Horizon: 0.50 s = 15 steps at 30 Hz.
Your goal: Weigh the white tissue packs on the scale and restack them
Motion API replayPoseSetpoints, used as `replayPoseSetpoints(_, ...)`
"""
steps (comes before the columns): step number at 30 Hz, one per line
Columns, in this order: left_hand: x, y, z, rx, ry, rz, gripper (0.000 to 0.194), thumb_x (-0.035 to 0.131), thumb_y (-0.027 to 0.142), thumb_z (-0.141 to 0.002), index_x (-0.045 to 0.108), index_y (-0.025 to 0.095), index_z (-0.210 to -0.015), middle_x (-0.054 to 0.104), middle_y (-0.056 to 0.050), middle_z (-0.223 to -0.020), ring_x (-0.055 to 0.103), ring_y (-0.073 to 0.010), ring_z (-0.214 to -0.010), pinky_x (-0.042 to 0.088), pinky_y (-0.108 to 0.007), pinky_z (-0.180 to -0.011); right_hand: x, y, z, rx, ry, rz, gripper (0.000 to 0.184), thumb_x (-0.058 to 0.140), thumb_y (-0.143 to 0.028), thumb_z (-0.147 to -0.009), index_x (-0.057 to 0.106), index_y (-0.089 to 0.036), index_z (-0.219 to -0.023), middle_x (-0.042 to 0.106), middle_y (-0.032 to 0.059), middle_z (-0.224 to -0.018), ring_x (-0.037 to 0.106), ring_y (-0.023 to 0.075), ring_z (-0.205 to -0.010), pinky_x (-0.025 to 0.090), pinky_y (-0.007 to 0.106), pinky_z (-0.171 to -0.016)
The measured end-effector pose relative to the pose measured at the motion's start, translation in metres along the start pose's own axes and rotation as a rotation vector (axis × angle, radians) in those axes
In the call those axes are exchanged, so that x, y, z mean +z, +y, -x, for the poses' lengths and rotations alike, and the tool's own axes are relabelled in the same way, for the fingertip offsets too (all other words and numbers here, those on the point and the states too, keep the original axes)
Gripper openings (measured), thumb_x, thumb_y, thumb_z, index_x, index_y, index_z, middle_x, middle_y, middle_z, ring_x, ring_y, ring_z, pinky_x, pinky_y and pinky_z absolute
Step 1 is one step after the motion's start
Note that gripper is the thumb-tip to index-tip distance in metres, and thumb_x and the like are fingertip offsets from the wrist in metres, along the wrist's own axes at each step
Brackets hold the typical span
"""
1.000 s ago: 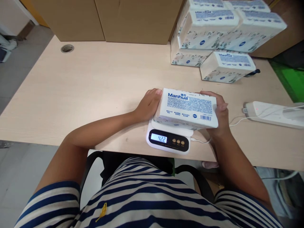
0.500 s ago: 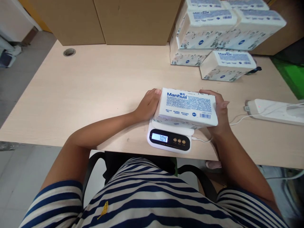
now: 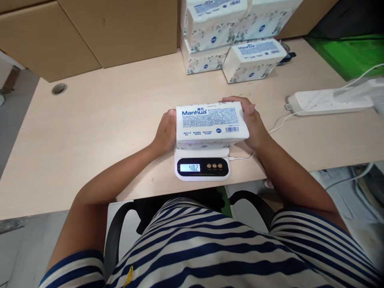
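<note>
Between my two hands is a white pack of tissues (image 3: 210, 122) with blue "Manhua" print on top. It sits over a white digital scale (image 3: 201, 153), whose lit display reads about 48.2; whether its full weight rests there I cannot tell. My left hand (image 3: 167, 130) presses against the pack's left end, fingers partly hidden behind it. At the opposite end my right hand (image 3: 253, 122) wraps the far right corner, its thumb raised at the side. A white cable plugs into the scale's right side.
More tissue packs (image 3: 216, 28) are stacked at the back, with a single tissue pack (image 3: 253, 60) in front of them. A white power strip (image 3: 330, 102) with cables lies to the right. Cardboard boxes (image 3: 126, 32) line the desk's rear, near a cable hole (image 3: 59, 89).
My view has turned to the right, so the desk things appear shifted left. The scale reading dropped from about 70.4 to about 48.2. Both hands stay on the tissue pack.
</note>
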<state>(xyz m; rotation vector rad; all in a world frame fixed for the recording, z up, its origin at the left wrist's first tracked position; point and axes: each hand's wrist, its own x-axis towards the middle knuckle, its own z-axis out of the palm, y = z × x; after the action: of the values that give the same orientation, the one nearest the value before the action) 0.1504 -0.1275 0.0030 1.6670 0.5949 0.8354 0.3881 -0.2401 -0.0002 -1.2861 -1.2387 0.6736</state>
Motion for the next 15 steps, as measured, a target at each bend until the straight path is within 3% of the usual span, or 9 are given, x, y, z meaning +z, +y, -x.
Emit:
replayPoseSetpoints(6, -0.0010, 0.0015, -0.0007, -0.001, 0.031, -0.066, 0.077, 0.027, 0.085, -0.108, 0.076, 0.026, -0.100, 0.083, -0.010, -0.101, 0.080, -0.0254, -0.111, 0.068, -0.043, -0.096, -0.0019, -0.0025, -0.0003, 0.027, -0.023, 0.016, 0.079, 0.041, -0.096, -0.095, 0.068, -0.034, -0.135, 0.074, 0.0063, -0.134, 0.073, 0.0296, -0.130, 0.066, 0.052, -0.108)
replayPoseSetpoints(15, -0.0067, -0.0024, -0.0020, 0.015, 0.012, -0.093, 0.082, 0.024, 0.091, -0.104, 0.075, 0.027, -0.098, 0.081, -0.010, -0.101, 0.079, -0.0262, -0.107, 0.068, -0.046, -0.094, 0.0016, -0.0057, -0.0032, 0.062, -0.033, -0.059, 0.084, 0.046, -0.099, -0.091, 0.067, -0.031, -0.135, 0.075, 0.0089, -0.136, 0.075, 0.0292, -0.123, 0.066, 0.052, -0.104)
